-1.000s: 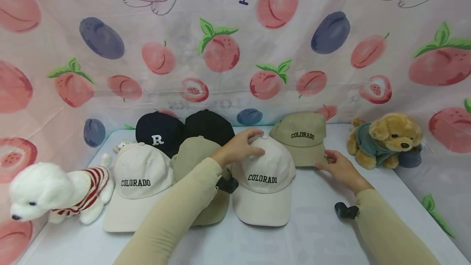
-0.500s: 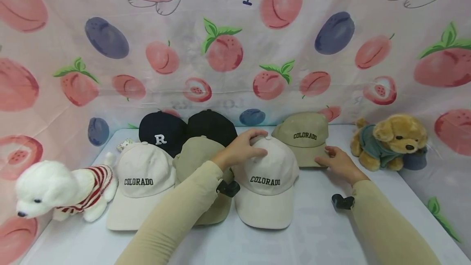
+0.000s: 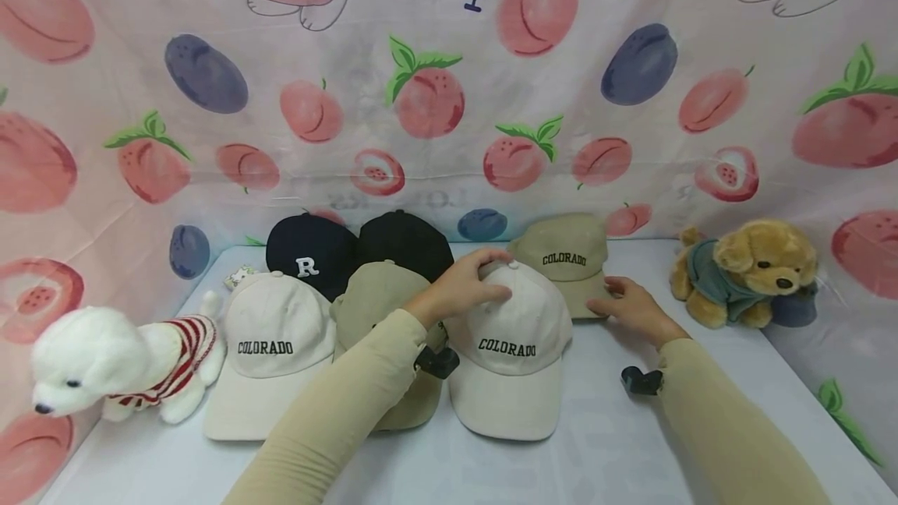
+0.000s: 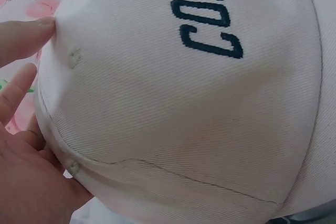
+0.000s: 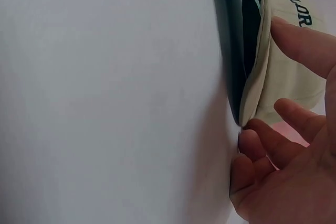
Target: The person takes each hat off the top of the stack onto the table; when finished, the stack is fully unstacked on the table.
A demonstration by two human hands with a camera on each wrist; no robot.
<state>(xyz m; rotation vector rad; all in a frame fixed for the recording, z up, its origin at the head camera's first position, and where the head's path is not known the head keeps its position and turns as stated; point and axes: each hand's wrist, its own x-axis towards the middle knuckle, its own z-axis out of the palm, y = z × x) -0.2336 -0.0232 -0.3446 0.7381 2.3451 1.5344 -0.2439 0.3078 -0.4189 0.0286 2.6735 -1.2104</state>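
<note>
My left hand [image 3: 459, 287] grips the crown of the cream-white baseball cap [image 3: 519, 341] lettered COLORADO, thumb on the front near the top button. In the left wrist view, the thumb [image 4: 29, 36] meets the cap's crown and the fingers lie along its far side. Behind this cap and to its right stands a khaki COLORADO baseball cap [image 3: 564, 244]. My right hand [image 3: 634, 310] holds that one by the right side of its brim. Close up, the right wrist view has the thumb [image 5: 304, 43] on the khaki brim and the fingers at its edge, close to the tabletop.
Left of the hands stand another white COLORADO cap [image 3: 273, 326], an olive cap [image 3: 379, 287], a navy cap with an R [image 3: 309, 244] and a black cap [image 3: 407, 240]. A white plush dog [image 3: 84, 357] sits far left, a brown plush dog [image 3: 758, 256] far right.
My right hand and the khaki cap have shifted left, closer behind the white cap. The left hand stays on the white cap's crown. The head view has turned slightly.
</note>
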